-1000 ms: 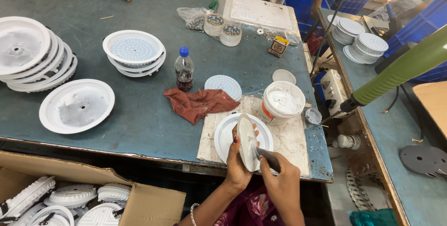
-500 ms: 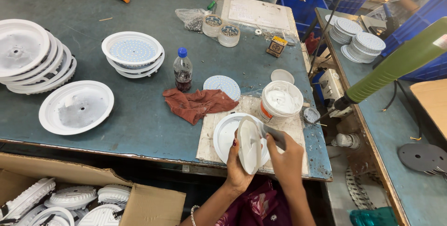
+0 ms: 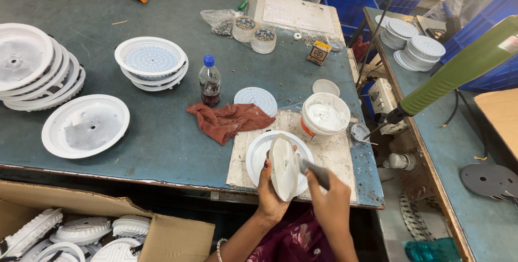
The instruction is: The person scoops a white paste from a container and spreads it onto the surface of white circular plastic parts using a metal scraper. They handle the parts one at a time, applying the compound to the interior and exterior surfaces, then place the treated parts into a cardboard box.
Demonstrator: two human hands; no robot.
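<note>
1. Head view, your hands: your left hand (image 3: pixel 270 189) holds a round white disc (image 3: pixel 284 167) up on edge, fingers wrapped round its lower rim. It sits at the near edge of the tabletop (image 3: pixel 162 127), just over a white dish housing (image 3: pixel 256 154) lying on a smeared board (image 3: pixel 340 157).
2. Your right hand (image 3: pixel 329 197) is closed on a grey-handled tool (image 3: pixel 313 170), its tip touching the disc's face from 3 o'clock. You look to be in the spreading step, working white paste onto the disc.
3. Head view, supplies: the open white paste tub (image 3: pixel 324 117) stands at 1 o'clock of the disc, near it. A red-brown rag (image 3: pixel 229 120) lies at 10 o'clock, with a small bottle (image 3: pixel 210 81) beyond.
4. The next move likely calls for a steady left-hand hold while the tool covers the face evenly, then a reload from the tub; keep the disc clear of the rag.
</note>
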